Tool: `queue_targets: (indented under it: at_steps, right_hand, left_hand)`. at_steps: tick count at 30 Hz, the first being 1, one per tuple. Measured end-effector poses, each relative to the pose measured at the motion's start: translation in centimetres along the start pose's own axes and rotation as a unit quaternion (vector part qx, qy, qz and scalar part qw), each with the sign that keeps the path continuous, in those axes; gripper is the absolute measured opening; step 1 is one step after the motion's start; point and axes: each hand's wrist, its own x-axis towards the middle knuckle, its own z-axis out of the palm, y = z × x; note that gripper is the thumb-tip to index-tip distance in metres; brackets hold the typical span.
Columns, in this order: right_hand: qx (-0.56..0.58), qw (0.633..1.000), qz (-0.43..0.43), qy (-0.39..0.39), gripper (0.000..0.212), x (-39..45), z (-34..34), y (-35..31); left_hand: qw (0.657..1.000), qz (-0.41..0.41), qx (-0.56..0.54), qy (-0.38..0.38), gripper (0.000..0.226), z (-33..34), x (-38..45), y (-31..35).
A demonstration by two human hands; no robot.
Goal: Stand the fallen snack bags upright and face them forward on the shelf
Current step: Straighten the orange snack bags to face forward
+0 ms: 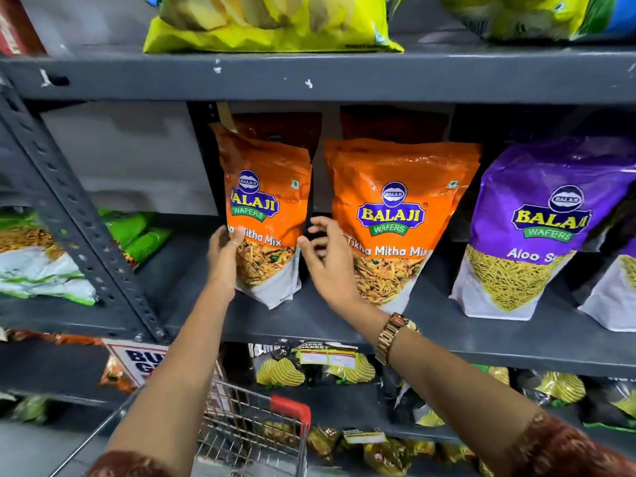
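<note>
An orange snack bag point(272, 166) stands upright on the middle grey shelf point(309, 325), leaning slightly left with its label facing me. My left hand point(223, 259) holds its lower left edge, fingers on the bag. My right hand point(330, 263) hovers by the bag's right edge in the gap between bags, fingers apart and holding nothing. A second, identical orange bag point(395, 173) stands upright just to the right, label forward. More orange bags stand behind both. A purple snack bag point(537, 173) stands upright further right.
A slanted grey shelf brace point(79, 218) runs down the left side. Green and white bags point(44, 256) lie on the neighbouring shelf at left. Yellow bags point(268, 25) lie on the shelf above. Dark chip bags point(327, 370) fill the shelf below. A red-handled cart point(261, 428) stands under my arms.
</note>
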Motion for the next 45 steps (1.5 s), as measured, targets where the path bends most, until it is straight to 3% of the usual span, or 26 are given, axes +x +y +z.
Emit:
queue_targets:
  at_steps: [4,9,15,21,24,26,28,33,37,45]
  right_hand:
    - [-0.017,0.991,0.113,-0.064,0.063,0.5,1.8,0.7]
    - [-0.040,0.986,0.140,-0.088,0.051,0.9,2.9,1.4]
    - [0.042,0.975,0.177,-0.127,0.052,2.7,3.6,2.0]
    - [0.148,0.948,0.241,-0.144,0.050,3.0,3.4,2.6]
    - [0.220,0.918,0.291,-0.154,0.052,2.7,3.2,2.7]
    - [0.237,0.901,0.326,-0.161,0.054,1.9,3.6,3.4]
    - [0.219,0.896,0.340,-0.185,0.048,1.0,4.0,4.2]
    - [0.202,0.893,0.343,-0.209,0.016,0.5,4.0,5.2]
    - [0.111,0.915,0.310,-0.233,0.048,0.4,4.1,5.7]
    - [0.063,0.913,0.315,-0.249,0.056,0.3,4.0,5.0]
  left_hand:
    - [0.999,-0.011,-0.002,-0.050,0.050,-0.1,0.4,-0.3]
    - [0.999,0.018,0.007,-0.039,0.047,-0.4,-0.1,-0.8]
    - [0.993,0.073,0.070,0.066,0.057,0.2,-1.8,-1.9]
    - [0.993,0.085,0.027,0.082,0.049,0.3,-1.4,-2.0]
    - [0.992,0.029,-0.077,0.092,0.051,-0.3,-0.3,-2.3]
    - [0.995,-0.020,-0.096,0.016,0.058,-0.9,0.0,-2.8]
    - [0.997,-0.032,-0.049,-0.057,0.061,-1.1,-0.3,-3.2]
    - [0.997,-0.036,-0.053,-0.042,0.057,-1.5,-0.7,-3.6]
    - [0.997,-0.045,-0.042,-0.039,0.053,-1.7,-1.1,-4.0]
    - [0.998,-0.062,-0.010,-0.029,0.059,-1.9,-1.2,-2.9]
